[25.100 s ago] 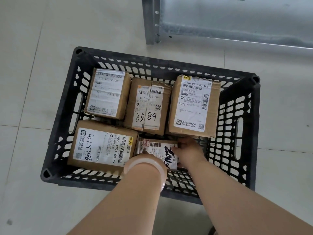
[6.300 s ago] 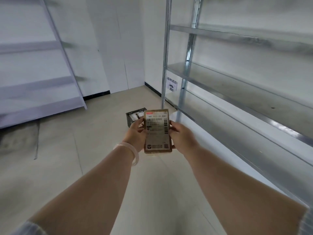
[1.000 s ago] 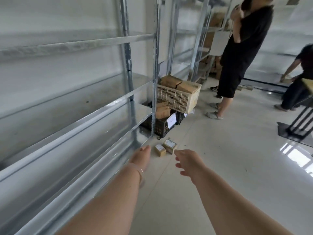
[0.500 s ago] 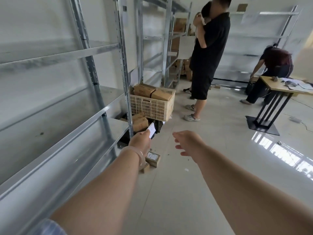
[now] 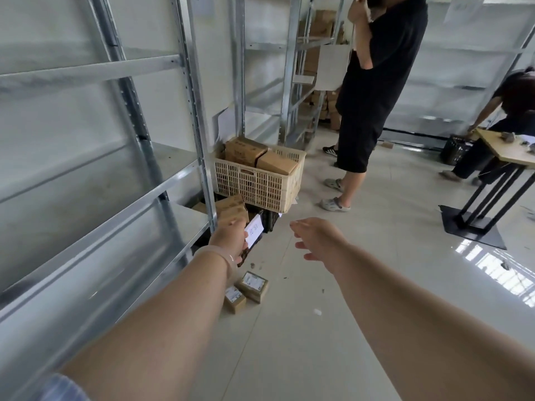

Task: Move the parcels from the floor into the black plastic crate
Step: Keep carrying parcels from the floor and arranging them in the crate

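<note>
Two parcels [image 5: 251, 285], floor [image 5: 289, 348], six o'clock of left hand [image 5: 228, 240]. Both hands empty, fingers loose, right hand [image 5: 318, 241] spread. Best: crouch, take one each.

pale tiled floor [image 5: 289, 357] lies open right of two small brown cardboard parcels [image 5: 252, 285]; grey metal shelving [image 5: 95, 250] walls their left.

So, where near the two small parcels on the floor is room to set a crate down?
Free: the pale tiled floor right of the two small brown cardboard parcels, up to the black table base; also the bare grey metal shelf on the left. Crowded: the corner behind the parcels, where a cream plastic basket stands over a black plastic crate.
</note>
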Demonstrator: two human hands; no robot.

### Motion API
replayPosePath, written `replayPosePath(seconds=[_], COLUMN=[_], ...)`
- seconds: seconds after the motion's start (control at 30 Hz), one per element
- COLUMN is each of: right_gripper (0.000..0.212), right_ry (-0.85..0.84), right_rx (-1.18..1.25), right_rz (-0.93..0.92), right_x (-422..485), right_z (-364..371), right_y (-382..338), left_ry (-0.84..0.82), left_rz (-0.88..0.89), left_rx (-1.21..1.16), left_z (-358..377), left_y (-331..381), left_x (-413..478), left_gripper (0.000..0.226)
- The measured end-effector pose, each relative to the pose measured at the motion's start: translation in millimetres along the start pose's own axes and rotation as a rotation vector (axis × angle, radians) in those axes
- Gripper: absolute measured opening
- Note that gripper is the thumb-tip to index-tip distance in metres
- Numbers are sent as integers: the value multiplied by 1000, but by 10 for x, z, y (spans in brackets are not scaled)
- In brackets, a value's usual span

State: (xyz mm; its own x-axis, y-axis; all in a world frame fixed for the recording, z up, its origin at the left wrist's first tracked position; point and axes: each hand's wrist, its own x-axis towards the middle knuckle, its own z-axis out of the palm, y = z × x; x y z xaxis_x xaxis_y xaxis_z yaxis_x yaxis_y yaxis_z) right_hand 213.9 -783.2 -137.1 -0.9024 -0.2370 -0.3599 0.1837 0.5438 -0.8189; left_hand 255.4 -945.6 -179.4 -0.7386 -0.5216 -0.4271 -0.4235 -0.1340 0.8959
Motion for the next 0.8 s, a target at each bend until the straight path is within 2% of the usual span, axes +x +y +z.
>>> replayPosePath(seconds=[0.2,0.33,0.57,0.73,0.8], right_gripper=[38,37,39,20,22], right_ry=[-161,-191,-328,-407,-439], right_rx=[-92,-182,-219,-224,-245], right_rz=[-73,-142,-134,-83,-67], right_x=[1268,2028,3119,3911,4220], right_z=[-482,-585,-167,60,89], right_y=[-152,-272,-352,-488,-566], left_ry=[87,160,256,278,304], left_rz=[-64,-112,-168,-237,-250], left_rx=[-88,-144,-188,-281,-313], left_z=[607,824,813,828,867], left_y=[337,466,407,468,532], left_x=[759,1224,2196,2967,3217], left_gripper=[17,19,21,29,25])
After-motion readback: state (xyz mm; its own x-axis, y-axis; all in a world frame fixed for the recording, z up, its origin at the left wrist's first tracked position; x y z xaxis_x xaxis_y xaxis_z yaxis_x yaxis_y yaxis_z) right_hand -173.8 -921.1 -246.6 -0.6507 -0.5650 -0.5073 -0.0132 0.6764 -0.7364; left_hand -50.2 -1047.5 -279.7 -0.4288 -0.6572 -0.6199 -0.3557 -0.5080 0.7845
